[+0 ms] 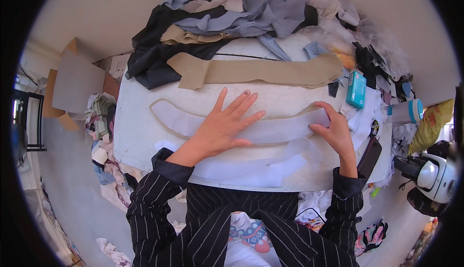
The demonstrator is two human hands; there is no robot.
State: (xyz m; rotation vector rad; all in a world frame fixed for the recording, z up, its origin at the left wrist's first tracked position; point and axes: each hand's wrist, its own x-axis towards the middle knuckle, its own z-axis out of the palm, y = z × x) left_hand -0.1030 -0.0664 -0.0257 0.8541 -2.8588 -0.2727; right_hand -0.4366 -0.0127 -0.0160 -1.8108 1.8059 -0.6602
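A curved white strip [285, 128] lies across the table on a tan fabric piece, whose edge shows as a narrow border round it. My left hand [224, 124] rests flat on its middle with the fingers spread. At the right end, my right hand [337, 131] grips the strip between thumb and bent fingers; that end is partly hidden by the hand. Just beyond lies a long tan fabric piece [270, 71], folded over at its left end. Nearer to me, thin white curved pieces [241, 171] overlap along the table's front edge.
Grey, black and tan cloth [241, 16] is heaped at the table's far side. On the right are a teal box [356, 89], a dark phone-like object [369, 157] and a white-and-teal cylinder [406, 111]. A cardboard box [77, 86] and fabric scraps [104, 156] stand left of the table [130, 136].
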